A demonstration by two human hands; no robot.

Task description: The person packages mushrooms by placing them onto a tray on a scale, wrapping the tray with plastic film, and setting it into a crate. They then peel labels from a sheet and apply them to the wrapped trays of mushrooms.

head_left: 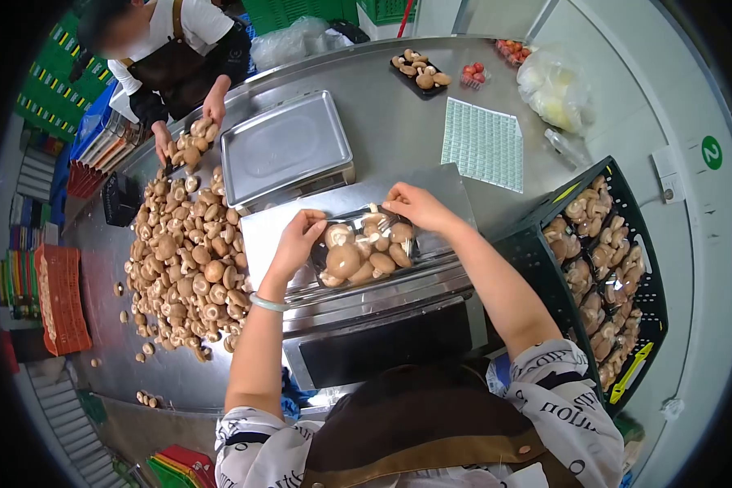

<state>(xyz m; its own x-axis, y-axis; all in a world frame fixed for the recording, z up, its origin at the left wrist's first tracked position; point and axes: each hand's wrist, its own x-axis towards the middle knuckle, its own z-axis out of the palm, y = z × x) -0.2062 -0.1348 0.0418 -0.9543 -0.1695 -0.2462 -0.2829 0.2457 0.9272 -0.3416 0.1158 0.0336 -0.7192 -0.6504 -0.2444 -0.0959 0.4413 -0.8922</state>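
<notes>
A black tray of brown mushrooms [343,262] lies in front of me on the metal wrapping machine [439,189], with shiny clear film over it. My left hand [299,237] is at the tray's far left corner, thumb and fingers pinched on the film edge. At the far right corner, my right hand [419,206] pinches the film too, its fingertips over the mushrooms' edge. A pale bangle [268,303] circles my left wrist.
Loose mushrooms [183,268] are heaped left, where a co-worker [189,61] handles mushrooms. A metal scale [289,146] stands beyond the machine. Farther right are a label sheet [483,145] and an open tray of mushrooms [420,73]. A dark crate [537,272] holds packed mushrooms on the right.
</notes>
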